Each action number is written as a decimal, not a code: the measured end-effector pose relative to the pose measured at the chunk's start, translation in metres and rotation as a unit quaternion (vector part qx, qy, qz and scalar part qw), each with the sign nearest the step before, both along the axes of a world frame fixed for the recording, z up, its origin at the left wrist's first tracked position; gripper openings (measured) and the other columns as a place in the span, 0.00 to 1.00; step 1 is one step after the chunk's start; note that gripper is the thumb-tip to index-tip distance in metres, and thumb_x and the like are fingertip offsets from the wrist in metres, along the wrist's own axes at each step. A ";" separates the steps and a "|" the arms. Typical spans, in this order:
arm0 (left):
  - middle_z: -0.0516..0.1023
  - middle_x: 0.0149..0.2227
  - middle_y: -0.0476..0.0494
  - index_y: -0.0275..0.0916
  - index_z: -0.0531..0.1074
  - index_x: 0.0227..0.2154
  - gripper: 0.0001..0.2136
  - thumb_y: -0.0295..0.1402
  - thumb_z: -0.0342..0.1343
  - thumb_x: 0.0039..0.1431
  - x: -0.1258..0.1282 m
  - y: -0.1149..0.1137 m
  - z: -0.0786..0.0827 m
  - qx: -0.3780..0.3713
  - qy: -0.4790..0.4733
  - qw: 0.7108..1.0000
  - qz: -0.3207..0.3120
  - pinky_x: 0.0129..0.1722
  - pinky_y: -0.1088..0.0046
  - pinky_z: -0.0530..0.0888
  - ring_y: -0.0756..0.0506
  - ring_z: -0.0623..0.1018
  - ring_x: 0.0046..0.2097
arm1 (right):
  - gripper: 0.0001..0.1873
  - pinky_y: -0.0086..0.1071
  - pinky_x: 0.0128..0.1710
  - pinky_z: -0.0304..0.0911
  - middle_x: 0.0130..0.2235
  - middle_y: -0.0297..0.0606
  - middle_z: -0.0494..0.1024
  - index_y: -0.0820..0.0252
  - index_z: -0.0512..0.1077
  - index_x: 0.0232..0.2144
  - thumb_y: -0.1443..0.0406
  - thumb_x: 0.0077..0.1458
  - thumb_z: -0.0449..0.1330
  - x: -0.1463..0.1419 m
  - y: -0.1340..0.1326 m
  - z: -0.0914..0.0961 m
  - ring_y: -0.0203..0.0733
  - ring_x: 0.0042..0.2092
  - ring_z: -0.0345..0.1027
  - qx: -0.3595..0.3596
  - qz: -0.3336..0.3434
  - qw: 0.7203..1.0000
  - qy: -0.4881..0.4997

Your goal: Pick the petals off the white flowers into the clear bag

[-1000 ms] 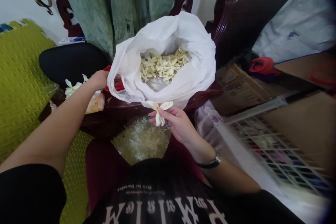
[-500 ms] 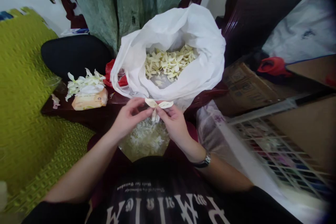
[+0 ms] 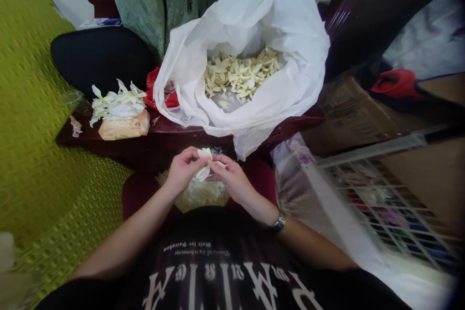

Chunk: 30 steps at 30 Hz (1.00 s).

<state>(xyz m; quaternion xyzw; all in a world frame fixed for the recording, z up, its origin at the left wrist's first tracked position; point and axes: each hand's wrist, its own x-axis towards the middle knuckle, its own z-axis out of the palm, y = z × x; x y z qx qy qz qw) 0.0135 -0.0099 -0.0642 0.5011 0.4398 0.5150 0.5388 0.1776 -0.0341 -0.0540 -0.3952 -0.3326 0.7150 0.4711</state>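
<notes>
the left hand and the right hand meet low over the person's lap, both nearly closed, with curled fingers pinching a white flower between them. just beneath the hands lies a pale heap of flower scraps, and a slim wristwatch circles the right wrist. ahead, on the dark red wooden worktop, a white plastic bag stands open around a mass of cream petals. to its left, a red plastic bag is tucked against it, and loose white flowers rest on a tan packet. a green textured mat spreads beside the worktop, and a cardboard box sits to the right.
</notes>
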 end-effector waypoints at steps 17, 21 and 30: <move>0.74 0.31 0.50 0.38 0.80 0.29 0.13 0.39 0.74 0.46 0.003 -0.004 0.004 -0.053 -0.029 0.998 0.010 0.32 0.75 0.68 0.51 0.71 0.31 | 0.22 0.33 0.34 0.75 0.32 0.31 0.81 0.56 0.77 0.33 0.49 0.42 0.76 -0.007 -0.001 -0.003 0.37 0.32 0.75 -0.035 -0.025 0.999 0.031; 0.76 0.32 0.48 0.38 0.82 0.31 0.10 0.40 0.71 0.52 0.004 -0.004 0.011 -0.056 -0.040 0.997 -0.020 0.35 0.74 0.70 0.50 0.73 0.34 | 0.21 0.34 0.35 0.74 0.31 0.30 0.81 0.56 0.77 0.33 0.50 0.43 0.76 -0.004 0.002 -0.004 0.38 0.32 0.75 -0.037 -0.042 0.997 0.057; 0.73 0.31 0.48 0.38 0.79 0.27 0.10 0.39 0.68 0.55 0.002 -0.002 0.016 0.021 0.046 0.999 -0.012 0.36 0.74 0.68 0.50 0.71 0.34 | 0.20 0.33 0.34 0.72 0.31 0.32 0.80 0.56 0.78 0.34 0.49 0.45 0.74 -0.004 0.004 -0.006 0.38 0.32 0.72 -0.017 -0.060 0.997 0.041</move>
